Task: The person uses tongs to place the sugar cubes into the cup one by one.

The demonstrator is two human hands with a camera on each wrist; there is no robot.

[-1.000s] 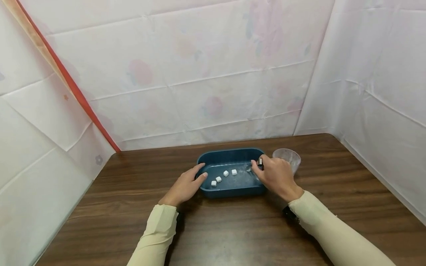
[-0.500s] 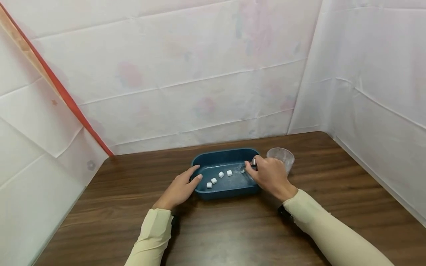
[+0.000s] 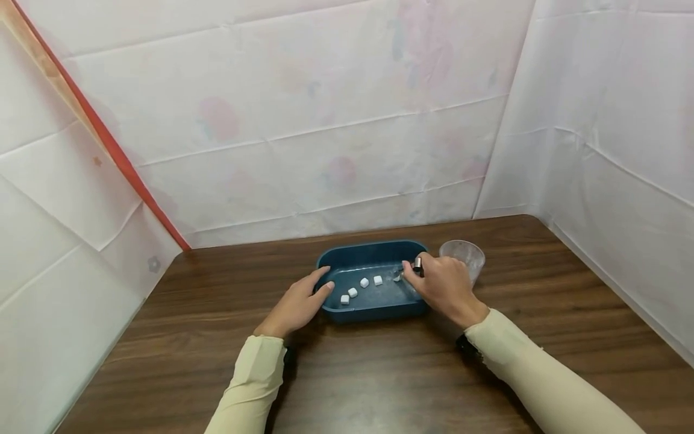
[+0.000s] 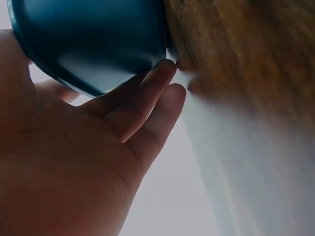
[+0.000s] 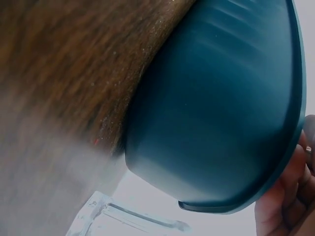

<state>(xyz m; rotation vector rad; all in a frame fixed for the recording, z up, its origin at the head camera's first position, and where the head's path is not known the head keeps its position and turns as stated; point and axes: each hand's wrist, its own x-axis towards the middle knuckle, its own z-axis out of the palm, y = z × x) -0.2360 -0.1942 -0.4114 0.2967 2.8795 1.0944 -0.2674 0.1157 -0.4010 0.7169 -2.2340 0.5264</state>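
Note:
In the head view a dark blue tray with raised walls stands on the table. Several white cubes lie on its floor, from the left end to the middle. My left hand holds the tray's left end, thumb and forefinger over the rim; in the left wrist view, other fingers lie along the outer wall. Over the right end, my right hand grips a small metal tool with a shiny end. Its tip is low inside the tray, right of the cubes. My fingers hide most of it.
A clear plastic cup stands right of the tray, partly behind my right hand. The brown wooden table meets white sheet walls at its back and sides.
My right hand and the tool tip have shifted slightly left, nearer the rightmost cube. The whole head view has moved a little. My left hand and the cubes keep their places in the tray.

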